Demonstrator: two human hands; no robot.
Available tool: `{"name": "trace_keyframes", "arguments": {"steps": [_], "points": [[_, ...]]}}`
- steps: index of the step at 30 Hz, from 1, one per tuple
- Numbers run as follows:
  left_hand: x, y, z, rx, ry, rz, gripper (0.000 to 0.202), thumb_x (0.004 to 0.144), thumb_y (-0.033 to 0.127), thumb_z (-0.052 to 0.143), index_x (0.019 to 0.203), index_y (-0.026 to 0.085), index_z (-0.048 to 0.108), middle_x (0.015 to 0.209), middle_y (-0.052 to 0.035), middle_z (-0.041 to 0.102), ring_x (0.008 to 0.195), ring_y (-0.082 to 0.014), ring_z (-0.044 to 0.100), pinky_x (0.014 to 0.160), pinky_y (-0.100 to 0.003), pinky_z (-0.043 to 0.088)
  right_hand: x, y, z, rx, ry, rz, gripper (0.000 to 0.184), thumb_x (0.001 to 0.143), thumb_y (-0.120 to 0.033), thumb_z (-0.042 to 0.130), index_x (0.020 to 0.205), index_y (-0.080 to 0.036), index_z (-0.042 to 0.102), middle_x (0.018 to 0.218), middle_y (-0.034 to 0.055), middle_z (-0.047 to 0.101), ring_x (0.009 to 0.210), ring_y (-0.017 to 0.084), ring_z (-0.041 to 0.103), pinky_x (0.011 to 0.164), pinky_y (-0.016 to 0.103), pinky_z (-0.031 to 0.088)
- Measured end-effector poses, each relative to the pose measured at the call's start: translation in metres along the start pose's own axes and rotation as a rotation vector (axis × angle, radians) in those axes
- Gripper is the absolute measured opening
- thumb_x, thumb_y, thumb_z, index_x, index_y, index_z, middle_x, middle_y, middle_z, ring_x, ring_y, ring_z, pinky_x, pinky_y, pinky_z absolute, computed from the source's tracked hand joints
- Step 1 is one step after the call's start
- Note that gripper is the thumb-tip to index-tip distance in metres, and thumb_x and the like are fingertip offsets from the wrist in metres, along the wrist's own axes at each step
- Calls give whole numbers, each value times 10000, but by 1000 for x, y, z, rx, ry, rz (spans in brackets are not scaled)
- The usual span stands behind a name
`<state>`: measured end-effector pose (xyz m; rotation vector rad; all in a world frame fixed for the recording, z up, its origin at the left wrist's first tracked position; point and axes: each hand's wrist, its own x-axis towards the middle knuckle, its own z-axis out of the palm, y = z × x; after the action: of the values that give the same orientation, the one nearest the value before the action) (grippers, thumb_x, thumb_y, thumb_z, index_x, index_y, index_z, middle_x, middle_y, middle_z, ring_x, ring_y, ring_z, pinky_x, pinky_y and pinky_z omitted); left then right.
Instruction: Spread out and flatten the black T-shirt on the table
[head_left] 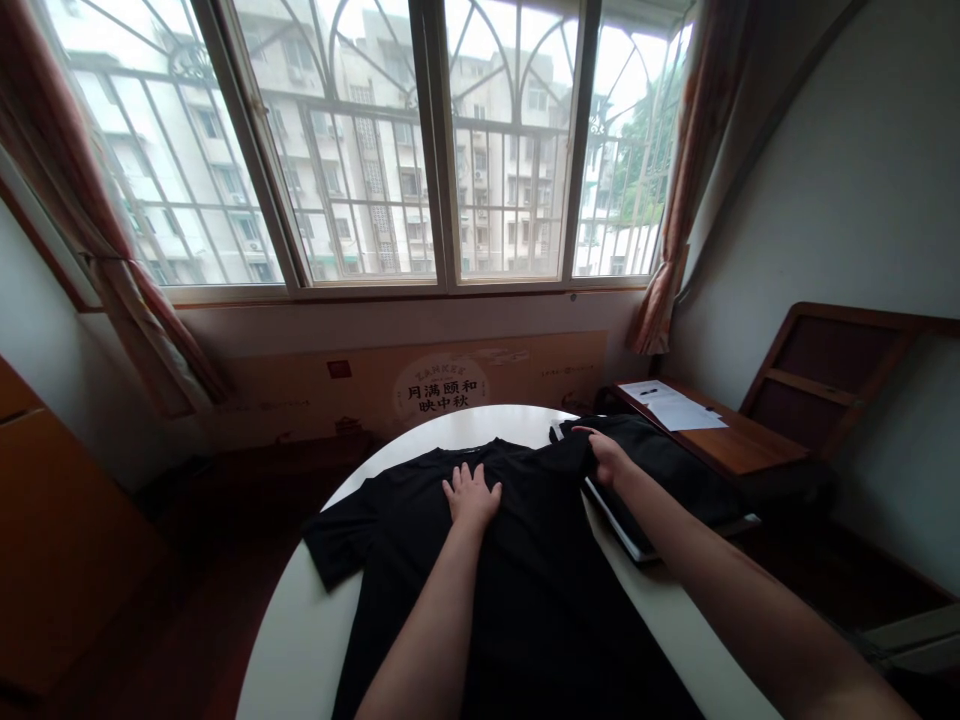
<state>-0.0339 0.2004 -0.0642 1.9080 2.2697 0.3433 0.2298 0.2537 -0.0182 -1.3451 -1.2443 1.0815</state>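
Note:
A black T-shirt (pixel 536 590) lies spread over a white round table (pixel 289 635), its neckline toward the window and its left-side sleeve hanging out near the table's edge. My left hand (pixel 472 495) rests flat on the upper chest of the shirt, fingers spread. At the right sleeve, my right hand (pixel 606 458) is closed on the sleeve's end, thumb and fingers pinching the cloth. Just beyond and under my right forearm sits a dark pile of cloth (pixel 675 465) with a white edge showing along its near side.
To the right stands a wooden chair or desk (pixel 757 435) with white papers (pixel 679 408) and a pen on it. Barred windows (pixel 442 150) with tied curtains (pixel 667 270) fill the far wall. Below them leans a printed cardboard panel (pixel 352 385). A wooden cabinet (pixel 60 540) is at left.

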Motion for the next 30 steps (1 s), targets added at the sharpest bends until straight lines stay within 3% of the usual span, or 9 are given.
{"name": "trace_keyframes", "arguments": {"steps": [4, 9, 11, 13, 18, 23, 25, 27, 30], "points": [[-5, 6, -5, -68, 94, 185, 573, 935, 339, 544, 1476, 158, 489, 1608, -226, 346, 1504, -398, 267, 1203, -636, 180, 2, 1, -11, 88, 11, 43, 244, 852, -216, 464, 1032, -168, 622, 731, 54, 679, 676, 216, 681, 723, 407, 591], [-22, 32, -9, -137, -13, 637, 379, 925, 344, 612, 1281, 237, 687, 1412, -77, 620, 1318, -223, 549, 1168, -309, 366, 0, 5, -22, -9, 84, -1, 310, 860, -234, 379, 1072, -174, 598, 808, 82, 676, 680, 217, 655, 672, 383, 574], [-32, 43, -6, -132, -63, 759, 394, 896, 374, 661, 1266, 243, 699, 1401, -75, 630, 1317, -237, 553, 1159, -319, 383, -1, 4, -26, -90, 119, -57, 350, 846, -242, 389, 1127, -186, 590, 929, 96, 685, 765, 220, 658, 698, 364, 564], [-40, 53, -1, -108, -90, 825, 463, 893, 388, 668, 1323, 219, 664, 1444, -115, 591, 1363, -288, 511, 1177, -394, 369, -2, 2, -30, -210, 123, -145, 381, 801, -223, 453, 1150, -193, 604, 1077, 99, 679, 899, 222, 647, 800, 350, 544], [-50, 63, 16, -72, -175, 811, 578, 934, 422, 608, 1455, 181, 541, 1561, -177, 447, 1469, -365, 363, 1211, -564, 271, -19, -5, -43, -604, -61, -360, 301, 683, -102, 582, 935, -193, 720, 1087, 78, 702, 1090, 252, 591, 1054, 393, 401], [-45, 60, 28, -115, -147, 763, 601, 918, 446, 622, 1456, 191, 535, 1567, -155, 447, 1480, -335, 355, 1234, -528, 243, -37, -4, -53, -910, -195, -425, 149, 686, -95, 637, 682, -191, 750, 1303, 137, 667, 1364, 384, 446, 1157, 562, 240], [-43, 59, 29, -130, -132, 741, 595, 912, 439, 630, 1439, 173, 555, 1560, -156, 457, 1474, -332, 365, 1238, -503, 248, -41, -1, -54, -1036, -266, -439, 199, 702, -106, 640, 757, -215, 797, 1434, 130, 599, 1442, 397, 375, 1176, 600, 199], [-42, 58, 30, -141, -123, 725, 580, 912, 434, 630, 1421, 162, 575, 1553, -157, 467, 1470, -328, 372, 1241, -487, 248, -42, 1, -51, -1170, -329, -478, 343, 751, -136, 616, 1004, -257, 813, 1549, 111, 492, 1487, 376, 328, 1184, 609, 201], [-41, 57, 31, -152, -114, 720, 565, 909, 429, 633, 1405, 161, 592, 1539, -152, 487, 1464, -321, 383, 1244, -473, 251, -40, 4, -45, -1268, -349, -534, 497, 849, -225, 576, 1335, -264, 673, 1630, 118, 360, 1518, 344, 286, 1186, 595, 240]]}}
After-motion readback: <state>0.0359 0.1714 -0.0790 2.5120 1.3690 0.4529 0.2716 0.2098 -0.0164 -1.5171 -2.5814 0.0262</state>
